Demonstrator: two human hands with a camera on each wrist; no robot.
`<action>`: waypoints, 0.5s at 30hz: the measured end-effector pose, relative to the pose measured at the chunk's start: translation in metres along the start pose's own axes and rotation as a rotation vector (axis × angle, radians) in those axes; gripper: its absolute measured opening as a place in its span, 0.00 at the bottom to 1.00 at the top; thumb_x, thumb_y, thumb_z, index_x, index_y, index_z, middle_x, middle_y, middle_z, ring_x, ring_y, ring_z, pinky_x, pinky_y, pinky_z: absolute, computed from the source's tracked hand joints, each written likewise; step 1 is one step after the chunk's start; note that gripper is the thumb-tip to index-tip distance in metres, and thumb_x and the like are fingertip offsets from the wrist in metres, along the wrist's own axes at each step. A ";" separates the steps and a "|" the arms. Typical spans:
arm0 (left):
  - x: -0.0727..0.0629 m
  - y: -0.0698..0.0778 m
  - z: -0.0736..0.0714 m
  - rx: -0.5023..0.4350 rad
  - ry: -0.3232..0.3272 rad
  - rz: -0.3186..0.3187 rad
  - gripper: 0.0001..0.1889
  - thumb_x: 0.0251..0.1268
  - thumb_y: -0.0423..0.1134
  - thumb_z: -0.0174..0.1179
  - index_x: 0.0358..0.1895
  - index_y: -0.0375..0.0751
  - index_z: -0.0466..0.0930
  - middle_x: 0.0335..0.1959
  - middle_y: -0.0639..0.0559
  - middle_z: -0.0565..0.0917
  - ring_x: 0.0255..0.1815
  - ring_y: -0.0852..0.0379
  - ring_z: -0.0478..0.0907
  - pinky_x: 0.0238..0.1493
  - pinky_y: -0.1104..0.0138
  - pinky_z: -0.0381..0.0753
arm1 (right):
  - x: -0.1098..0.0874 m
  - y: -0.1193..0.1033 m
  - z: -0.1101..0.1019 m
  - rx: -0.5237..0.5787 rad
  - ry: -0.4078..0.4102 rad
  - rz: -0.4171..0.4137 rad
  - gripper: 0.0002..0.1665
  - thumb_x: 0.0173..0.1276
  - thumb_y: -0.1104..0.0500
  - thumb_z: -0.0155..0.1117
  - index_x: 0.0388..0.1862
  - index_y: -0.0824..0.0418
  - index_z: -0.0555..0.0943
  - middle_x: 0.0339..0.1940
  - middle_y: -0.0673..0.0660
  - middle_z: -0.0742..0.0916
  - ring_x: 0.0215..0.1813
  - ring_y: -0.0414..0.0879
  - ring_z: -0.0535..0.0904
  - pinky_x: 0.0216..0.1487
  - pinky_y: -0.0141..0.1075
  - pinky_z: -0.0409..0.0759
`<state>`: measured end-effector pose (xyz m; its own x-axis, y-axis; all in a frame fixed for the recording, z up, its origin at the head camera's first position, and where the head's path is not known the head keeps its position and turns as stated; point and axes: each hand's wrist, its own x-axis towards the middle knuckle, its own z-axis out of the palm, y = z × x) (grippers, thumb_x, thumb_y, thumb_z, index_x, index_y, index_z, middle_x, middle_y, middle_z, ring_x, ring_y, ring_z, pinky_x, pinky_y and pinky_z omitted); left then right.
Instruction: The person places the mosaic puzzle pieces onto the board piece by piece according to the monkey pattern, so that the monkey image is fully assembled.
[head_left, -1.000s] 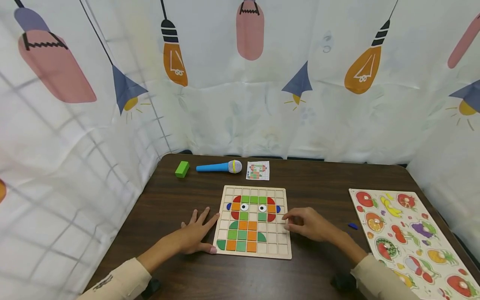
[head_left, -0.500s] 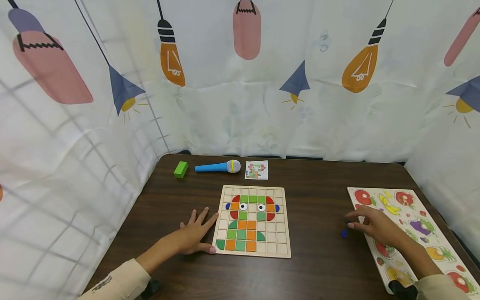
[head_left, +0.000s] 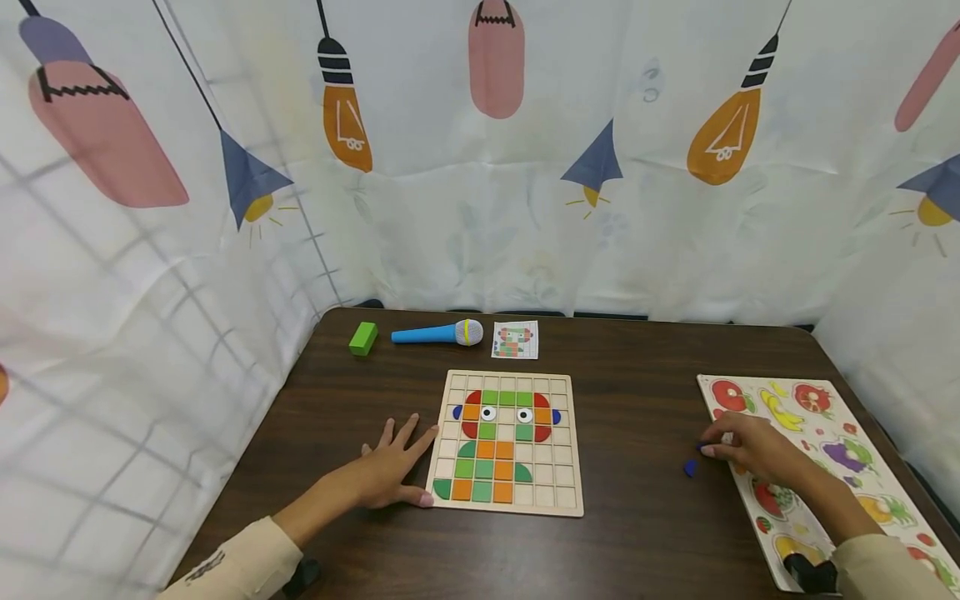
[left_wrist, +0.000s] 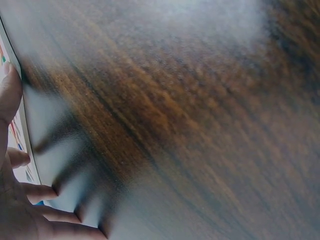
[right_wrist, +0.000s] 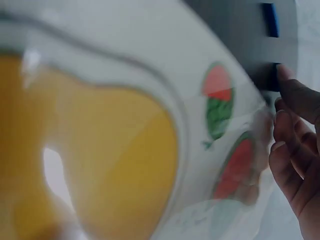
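A square wooden grid board (head_left: 547, 479) lies mid-table, bearing a pattern of red, orange, green and blue pieces with two eye pieces. My left hand (head_left: 390, 471) rests beside its left edge, fingers spread, thumb at the lower left corner. On the right, my right hand (head_left: 753, 450) reaches over the edge of a fruit puzzle board (head_left: 806, 446). Its thumb and fingertips pinch a small blue piece (right_wrist: 274, 77) at the table surface, partly hidden by the fingers. A second blue piece (head_left: 689, 467) lies just nearer, apart from the hand.
Along the back lie a green block (head_left: 363, 338), a blue toy microphone (head_left: 437, 332) and a printed pattern card (head_left: 515, 340). A patterned white curtain (head_left: 480, 225) hangs behind and left of the dark wooden table (head_left: 637, 358).
My right hand has moved from the grid board's right edge over to the blue pieces, and its fingertips have closed on one. The left hand has stayed in place.
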<state>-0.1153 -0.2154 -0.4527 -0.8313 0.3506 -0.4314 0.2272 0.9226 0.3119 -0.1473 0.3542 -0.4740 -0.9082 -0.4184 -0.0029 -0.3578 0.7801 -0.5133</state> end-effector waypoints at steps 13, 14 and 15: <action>0.001 0.000 0.000 0.005 -0.002 -0.006 0.54 0.57 0.66 0.65 0.82 0.53 0.47 0.82 0.34 0.44 0.79 0.21 0.39 0.61 0.23 0.55 | 0.003 -0.004 0.000 0.048 -0.071 0.060 0.05 0.71 0.55 0.67 0.38 0.53 0.80 0.30 0.46 0.80 0.20 0.33 0.69 0.22 0.31 0.70; 0.001 0.000 0.000 0.007 -0.003 -0.007 0.54 0.57 0.66 0.65 0.82 0.53 0.47 0.82 0.34 0.44 0.79 0.21 0.39 0.62 0.23 0.55 | 0.004 -0.005 0.000 0.043 -0.065 0.059 0.04 0.71 0.55 0.67 0.39 0.53 0.80 0.30 0.45 0.80 0.20 0.33 0.69 0.22 0.31 0.71; 0.001 0.000 0.000 0.005 -0.004 -0.006 0.54 0.57 0.66 0.65 0.82 0.52 0.47 0.82 0.34 0.44 0.79 0.21 0.39 0.61 0.23 0.55 | 0.005 -0.007 0.000 0.037 -0.053 0.050 0.04 0.71 0.56 0.66 0.40 0.54 0.80 0.31 0.46 0.81 0.21 0.33 0.69 0.23 0.31 0.71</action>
<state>-0.1160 -0.2147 -0.4527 -0.8306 0.3454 -0.4368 0.2246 0.9255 0.3048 -0.1492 0.3467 -0.4705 -0.9115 -0.4045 -0.0746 -0.3032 0.7833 -0.5426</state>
